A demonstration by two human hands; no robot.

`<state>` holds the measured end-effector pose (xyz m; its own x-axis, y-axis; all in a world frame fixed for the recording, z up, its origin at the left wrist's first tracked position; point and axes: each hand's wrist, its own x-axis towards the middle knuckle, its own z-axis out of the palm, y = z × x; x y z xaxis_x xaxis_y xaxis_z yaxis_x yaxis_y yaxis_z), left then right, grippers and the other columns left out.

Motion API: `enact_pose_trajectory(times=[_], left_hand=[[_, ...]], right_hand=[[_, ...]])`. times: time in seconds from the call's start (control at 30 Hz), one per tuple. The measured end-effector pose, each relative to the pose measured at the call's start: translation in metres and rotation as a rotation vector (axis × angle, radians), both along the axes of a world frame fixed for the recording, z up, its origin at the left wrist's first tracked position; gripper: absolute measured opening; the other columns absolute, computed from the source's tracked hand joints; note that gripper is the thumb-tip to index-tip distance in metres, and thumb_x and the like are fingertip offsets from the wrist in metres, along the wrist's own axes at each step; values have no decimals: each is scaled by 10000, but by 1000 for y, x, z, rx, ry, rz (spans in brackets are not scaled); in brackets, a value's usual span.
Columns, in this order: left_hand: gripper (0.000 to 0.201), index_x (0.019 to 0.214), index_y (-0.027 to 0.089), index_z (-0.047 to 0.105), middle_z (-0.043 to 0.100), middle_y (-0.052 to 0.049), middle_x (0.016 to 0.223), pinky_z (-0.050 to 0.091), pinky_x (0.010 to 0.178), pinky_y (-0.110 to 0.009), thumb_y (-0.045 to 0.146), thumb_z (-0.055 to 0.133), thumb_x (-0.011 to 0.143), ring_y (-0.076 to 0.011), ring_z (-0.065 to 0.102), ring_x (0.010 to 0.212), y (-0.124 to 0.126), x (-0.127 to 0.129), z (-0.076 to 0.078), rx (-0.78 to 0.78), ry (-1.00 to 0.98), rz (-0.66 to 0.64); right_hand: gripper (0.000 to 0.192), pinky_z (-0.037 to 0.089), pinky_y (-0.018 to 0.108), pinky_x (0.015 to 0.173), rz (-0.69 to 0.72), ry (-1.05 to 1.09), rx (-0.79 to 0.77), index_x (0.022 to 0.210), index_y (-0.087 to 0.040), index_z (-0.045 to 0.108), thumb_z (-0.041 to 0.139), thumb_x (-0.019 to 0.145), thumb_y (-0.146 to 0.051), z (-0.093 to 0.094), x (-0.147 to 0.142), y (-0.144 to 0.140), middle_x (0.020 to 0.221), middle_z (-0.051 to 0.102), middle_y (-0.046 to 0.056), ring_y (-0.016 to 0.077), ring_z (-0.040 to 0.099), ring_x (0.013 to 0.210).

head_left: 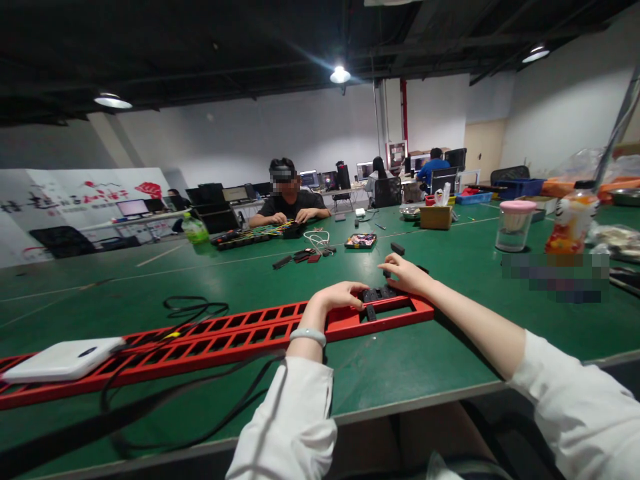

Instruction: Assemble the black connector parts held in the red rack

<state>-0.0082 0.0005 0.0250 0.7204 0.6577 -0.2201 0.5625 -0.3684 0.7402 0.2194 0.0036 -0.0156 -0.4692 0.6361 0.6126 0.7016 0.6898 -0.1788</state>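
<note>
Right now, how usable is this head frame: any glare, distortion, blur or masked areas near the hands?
Head view: wide-angle bending curves the red slotted rail and the table edge; a ceiling lamp flares with streaks; a pixelated patch masks part of the table at right; left hand and right hand are evenly lit and fairly sharp, the far background soft.

Subject wears a white long-sleeved top, loose cut, soft folds in the cloth. Both sleeves are pushed back from the wrists, leaving the forearms bare; the right sleeve sits higher than the left. Left hand (336,298): a pale, smooth bangle (308,335) circles the wrist just above the sleeve cuff. Right hand (406,272): no ring, watch or band visible. No gloves on either hand. Fingers (350,301) bare.
</note>
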Motion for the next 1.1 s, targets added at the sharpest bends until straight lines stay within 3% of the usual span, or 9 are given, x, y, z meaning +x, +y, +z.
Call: enact_pose_trajectory(times=[0.17,0.37,0.47,0.6,0.8,1.1], left_hand=[[560,1147,128,501,552,-54,1121,368,837,-245,159,576,593,-193,502,996,5,1,-6,50,7,0],[524,1114,147,522,569,-44,1085,351,859,-267,307,646,631,-199,501,994,6,1,-11,83,4,-53],[561,1155,151,492,554,-48,1117,348,865,-266,301,657,640,-188,501,993,6,1,-13,92,-51,-96],[575,1168,160,485,554,-51,1117,361,847,-271,330,662,648,-191,506,981,9,1,-16,107,-55,-110],[492,1108,161,538,592,-49,1047,387,795,-274,352,645,667,-197,535,918,8,0,-14,143,9,-111],[550,1146,169,517,554,-57,1143,360,860,-272,362,659,651,-206,508,1005,5,2,-10,157,29,-92]], right_hand=[[350,416,301,797,145,79,1,1035,-146,542,573,691,-203,18,-10,-35,971,505,85,168,498,893],[349,436,262,686,240,93,-204,954,-172,597,651,629,-285,27,-19,-60,913,511,52,121,513,737],[464,421,235,614,215,97,-286,1005,-155,564,687,569,-257,25,-24,-63,829,529,29,110,500,674],[435,379,200,525,149,113,-385,947,-141,564,690,553,-273,24,-29,-64,743,526,1,98,488,613],[404,349,203,541,122,62,-344,918,-149,614,696,535,-248,22,-31,-65,710,519,-2,99,465,617],[418,338,209,547,142,45,-419,921,-166,641,690,566,-381,25,-29,-63,711,542,10,113,474,637]])
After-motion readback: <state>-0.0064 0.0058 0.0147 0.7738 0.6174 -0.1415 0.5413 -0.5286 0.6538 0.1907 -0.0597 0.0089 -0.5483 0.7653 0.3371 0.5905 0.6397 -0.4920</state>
